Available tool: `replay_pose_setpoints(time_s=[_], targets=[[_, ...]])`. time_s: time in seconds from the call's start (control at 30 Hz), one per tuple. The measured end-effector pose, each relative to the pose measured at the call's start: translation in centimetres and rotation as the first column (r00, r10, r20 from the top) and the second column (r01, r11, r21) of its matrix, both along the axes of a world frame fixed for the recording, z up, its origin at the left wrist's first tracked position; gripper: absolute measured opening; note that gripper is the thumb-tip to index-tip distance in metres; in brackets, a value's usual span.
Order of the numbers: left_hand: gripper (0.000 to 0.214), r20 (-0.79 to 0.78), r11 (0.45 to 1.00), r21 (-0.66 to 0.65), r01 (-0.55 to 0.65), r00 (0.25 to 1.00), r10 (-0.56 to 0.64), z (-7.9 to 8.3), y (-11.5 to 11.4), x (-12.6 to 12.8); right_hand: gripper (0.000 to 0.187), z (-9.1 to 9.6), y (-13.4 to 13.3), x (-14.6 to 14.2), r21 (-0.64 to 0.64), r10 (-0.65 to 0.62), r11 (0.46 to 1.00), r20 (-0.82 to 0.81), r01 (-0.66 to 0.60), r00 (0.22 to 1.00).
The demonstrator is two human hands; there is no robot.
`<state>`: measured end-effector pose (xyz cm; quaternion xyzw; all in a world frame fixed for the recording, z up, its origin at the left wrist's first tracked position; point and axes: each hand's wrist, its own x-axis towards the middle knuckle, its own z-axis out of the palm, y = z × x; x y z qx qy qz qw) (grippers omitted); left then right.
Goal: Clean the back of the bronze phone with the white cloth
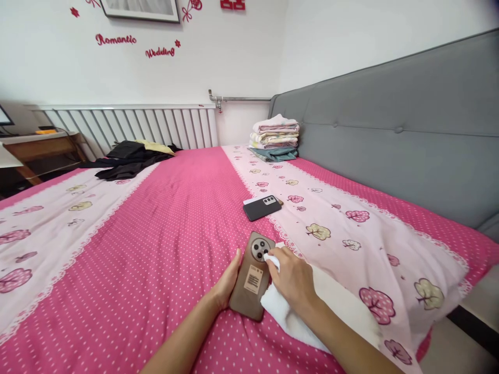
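Observation:
A brown smartphone (244,298), back side up, has a round camera bump and a pale printed label. My left hand (227,284) grips its left edge, thumb along the side, the other fingers hidden beneath. Over the phone's upper right, my right hand (293,275) pinches a bunched bit of white cloth (286,317) against the camera bump. The rest of this cloth spreads under my right wrist and forearm across the bed. Just beyond lies a black smartphone (262,209), camera side up, on top of other flat items that are mostly covered.
The bed carries a pink polka-dot sheet (187,202) with tree-print bands. Folded fabrics (276,137) are stacked by the grey headboard (382,104). Dark clothes (132,158) lie at the far left, near a white radiator (136,127) and a wooden desk (42,148).

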<state>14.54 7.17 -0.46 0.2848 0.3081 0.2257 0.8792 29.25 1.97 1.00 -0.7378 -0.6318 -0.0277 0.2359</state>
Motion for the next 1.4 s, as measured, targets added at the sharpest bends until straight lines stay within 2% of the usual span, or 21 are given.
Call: replay_pose_setpoints(time_s=[0.43,0.67,0.9,1.03,1.2,1.4], targets=[[0.074,0.028,0.999,0.028,0.026,0.999,-0.027,0.1,0.3,-0.1,0.014,0.1,-0.1,0.5,0.025,-0.001,1.000,-0.033,0.002,0.999],[0.070,0.120,0.995,0.072,0.071,0.990,-0.079,-0.4,0.5,-0.3,0.015,0.2,0.3,1.5,0.118,-0.061,0.991,-0.076,0.070,0.995],[0.084,0.156,0.952,0.116,0.284,0.941,-0.300,-1.0,0.5,-0.7,0.016,0.4,0.4,2.4,0.226,-0.114,0.965,-0.106,0.136,0.988],[0.081,0.159,0.961,0.082,0.263,0.949,-0.273,-1.1,0.5,-0.7,0.016,0.2,0.3,2.3,0.214,-0.097,0.970,-0.099,0.116,0.990],[0.073,0.143,0.994,0.033,0.099,0.984,-0.103,-0.9,0.7,-0.6,0.016,0.2,0.1,1.9,0.146,-0.053,0.987,-0.082,0.065,0.995],[0.085,0.228,0.984,0.101,0.144,0.960,-0.163,-0.5,0.9,-0.6,0.015,0.3,-0.2,1.1,0.104,0.040,0.994,-0.053,-0.035,0.998]])
